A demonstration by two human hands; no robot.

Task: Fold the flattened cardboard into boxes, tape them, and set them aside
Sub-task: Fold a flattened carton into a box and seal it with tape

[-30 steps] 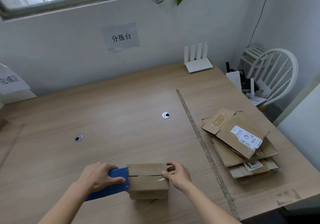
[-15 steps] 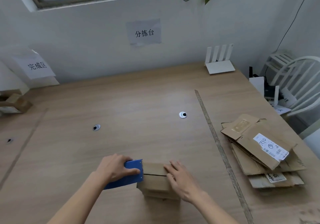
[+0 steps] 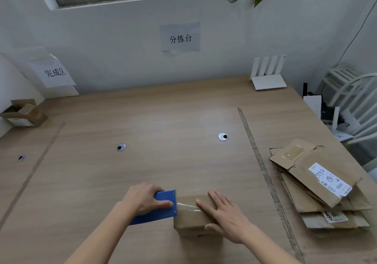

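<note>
A: While the left hand [image 3: 145, 199] is gripping the blue tape dispenser [image 3: 161, 208] against the left end of the small box [image 3: 192, 215], what is the right hand [image 3: 223, 214] doing?

B: It is lying flat on top of the box, fingers straight and spread, thumb running down the near side. It is pressing, not clutching. A strip of clear tape [image 3: 186, 207] is showing between the dispenser and those fingertips, along the top seam.

A: And where is the box sitting?

B: On the wooden table [image 3: 142, 165], near the front edge, roughly in the middle. The stack of flat cardboard [image 3: 318, 184] is lying well apart to the right, past the line on the tabletop. Another box [image 3: 23, 113] is standing at the far left by the wall.

A: How is the box going to handle, do you think?

B: I am judging it light and probably empty, so it is likely sliding easily on that smooth top unless something is pinning it. The walls are stiff at the corners but springy in the middle of the flaps, which could be bowing under a hard push.

A: So where should one be taking hold?

B: By the two short ends or across opposite edges, where the board is firmest. I would be keeping fingers off the fresh tape.
</note>
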